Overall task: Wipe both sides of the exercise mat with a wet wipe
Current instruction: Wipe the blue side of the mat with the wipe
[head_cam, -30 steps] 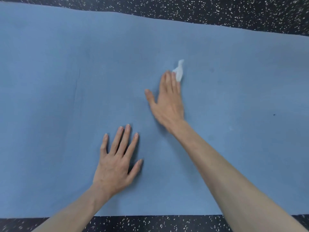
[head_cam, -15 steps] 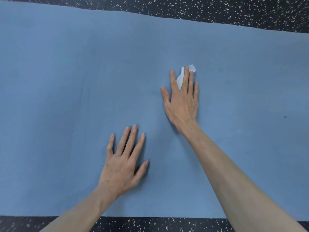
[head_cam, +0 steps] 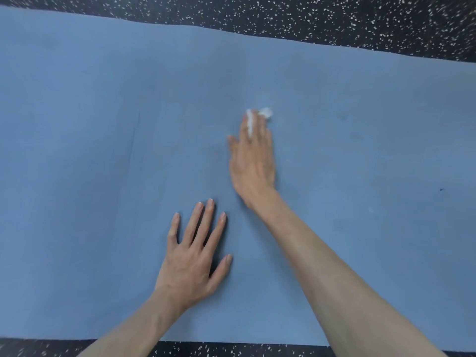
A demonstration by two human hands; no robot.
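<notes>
A big blue mat (head_cam: 103, 124) lies flat on the dark speckled floor (head_cam: 334, 19). The left hand (head_cam: 192, 256) rests flat on it, fingers spread. The right hand (head_cam: 253, 161), fingers straight, presses a small white wipe (head_cam: 265, 113) onto the mat's middle.

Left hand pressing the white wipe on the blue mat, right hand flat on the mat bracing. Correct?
No, the hands are swapped. In the head view the right hand presses the white wipe on the blue mat with straight fingers, and the left hand lies flat on the mat, bracing.
</notes>
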